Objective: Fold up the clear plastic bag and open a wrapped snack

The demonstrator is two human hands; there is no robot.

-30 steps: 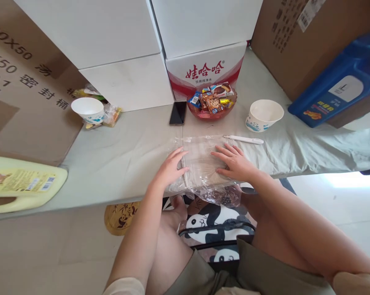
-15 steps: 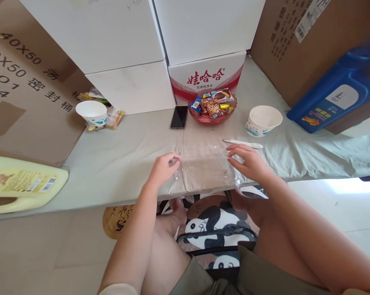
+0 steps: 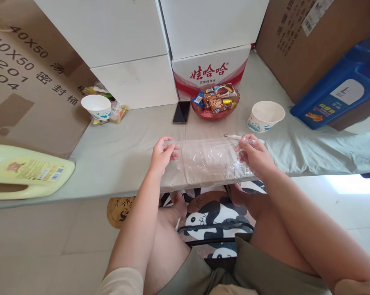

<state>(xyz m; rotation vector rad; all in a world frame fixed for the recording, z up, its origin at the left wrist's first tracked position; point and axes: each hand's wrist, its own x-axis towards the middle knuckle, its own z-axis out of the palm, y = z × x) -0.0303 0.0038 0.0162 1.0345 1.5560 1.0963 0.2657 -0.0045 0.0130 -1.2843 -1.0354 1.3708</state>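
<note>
I'm holding one clear plastic bag (image 3: 208, 162) stretched between my two hands, just over the near edge of the worktop (image 3: 126, 151). My left hand (image 3: 163, 155) is pinching its left end in a closed grip, and my right hand (image 3: 255, 155) is bunching up the right end in its grip. The bag's so see-through that I can't really tell where its lower edge stops.

Counting the rest: two white paper bowls, one on the left (image 3: 96, 107) and one on the right (image 3: 266, 116), one black phone (image 3: 181, 112) lying face up, one red bowl (image 3: 215, 104) piled with snack packets, too small to read. A white pen-like thing (image 3: 231, 136) is peeking out behind my right fingers, mostly hidden. The carton (image 3: 211, 69) behind the snacks is showing red Chinese lettering. The brown box (image 3: 28, 78) is reading "40X50", cut off at the edge. One yellow jug (image 3: 25, 174) and one blue jug (image 3: 339, 90), labels unreadable.
</note>
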